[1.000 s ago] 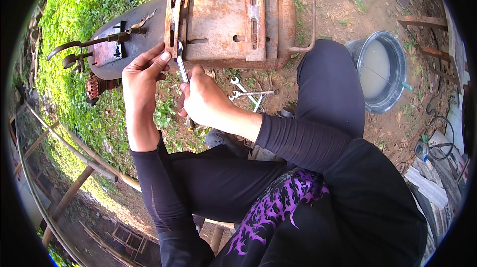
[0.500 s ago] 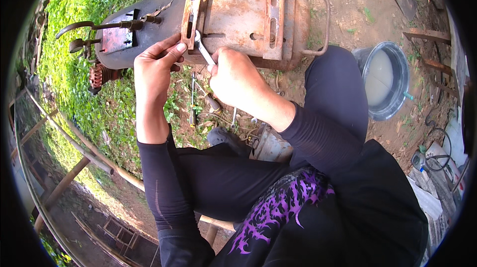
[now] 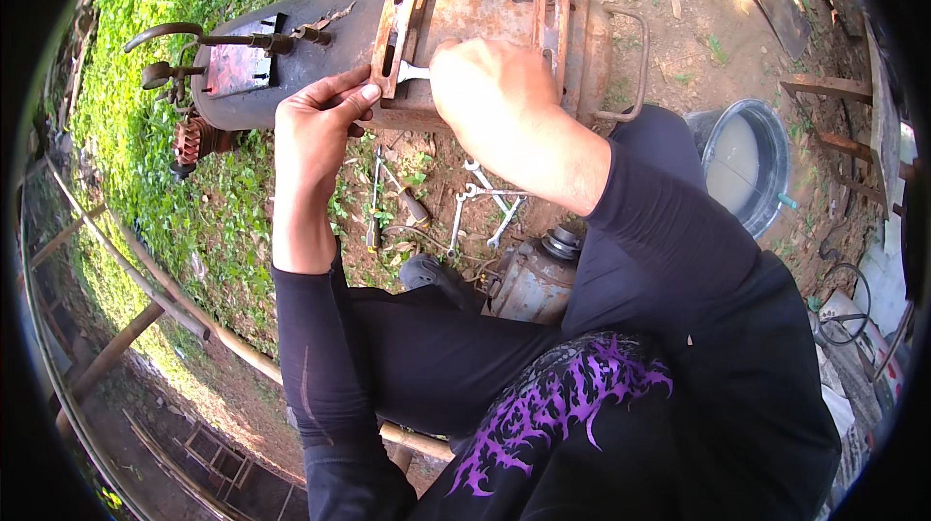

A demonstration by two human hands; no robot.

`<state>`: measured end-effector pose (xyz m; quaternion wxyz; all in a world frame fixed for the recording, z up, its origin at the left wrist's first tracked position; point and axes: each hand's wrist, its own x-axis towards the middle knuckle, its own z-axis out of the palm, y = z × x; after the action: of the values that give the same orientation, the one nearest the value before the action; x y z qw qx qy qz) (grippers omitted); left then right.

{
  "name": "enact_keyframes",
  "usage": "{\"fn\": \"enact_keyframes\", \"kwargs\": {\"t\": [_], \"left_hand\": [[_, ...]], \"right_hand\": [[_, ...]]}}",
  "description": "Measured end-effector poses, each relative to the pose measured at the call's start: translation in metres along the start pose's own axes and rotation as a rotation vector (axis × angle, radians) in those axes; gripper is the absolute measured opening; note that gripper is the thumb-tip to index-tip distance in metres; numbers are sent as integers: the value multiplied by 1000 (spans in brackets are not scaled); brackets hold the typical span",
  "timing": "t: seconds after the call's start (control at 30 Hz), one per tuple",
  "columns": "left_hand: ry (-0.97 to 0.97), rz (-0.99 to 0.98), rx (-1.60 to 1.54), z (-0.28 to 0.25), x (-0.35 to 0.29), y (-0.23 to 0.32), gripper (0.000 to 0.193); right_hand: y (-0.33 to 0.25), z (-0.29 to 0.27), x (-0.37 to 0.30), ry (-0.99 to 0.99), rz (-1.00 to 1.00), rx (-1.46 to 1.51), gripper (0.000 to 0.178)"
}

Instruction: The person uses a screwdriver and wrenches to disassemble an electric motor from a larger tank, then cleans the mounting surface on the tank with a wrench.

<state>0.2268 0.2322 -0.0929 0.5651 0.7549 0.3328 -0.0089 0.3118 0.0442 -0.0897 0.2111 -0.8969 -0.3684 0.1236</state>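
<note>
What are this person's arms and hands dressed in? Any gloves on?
No gloves: the left hand and right hand are bare. Both arms wear long, close-fitting black sleeves ending at the wrists. The black top carries a jagged purple print on the front.

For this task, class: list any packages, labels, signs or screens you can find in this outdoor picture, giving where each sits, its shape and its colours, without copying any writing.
Plate: a flat, roughly rectangular reddish panel on the dark end of the rusty tank, left of the left hand; whether it is a label cannot be told.
Packages, signs, screens: none can be made out; the pale things at the right edge are too blurred to name.
</note>
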Motion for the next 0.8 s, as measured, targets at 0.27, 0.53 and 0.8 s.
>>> {"fn": "enact_keyframes", "kwargs": {"t": [0.27,0.53,0.8], "left_hand": [[2,-1,-49,0,2,-2,31],[30,-22,-48,2,3,-5,32],[20,-54,-70,-1,2,-5,33]], "right_hand": [[84,-22,127,112,-782,-144,15],[121,-73,115,152,-732,-302,16],[61,-47,-33,-20,-441,246,15]]}}
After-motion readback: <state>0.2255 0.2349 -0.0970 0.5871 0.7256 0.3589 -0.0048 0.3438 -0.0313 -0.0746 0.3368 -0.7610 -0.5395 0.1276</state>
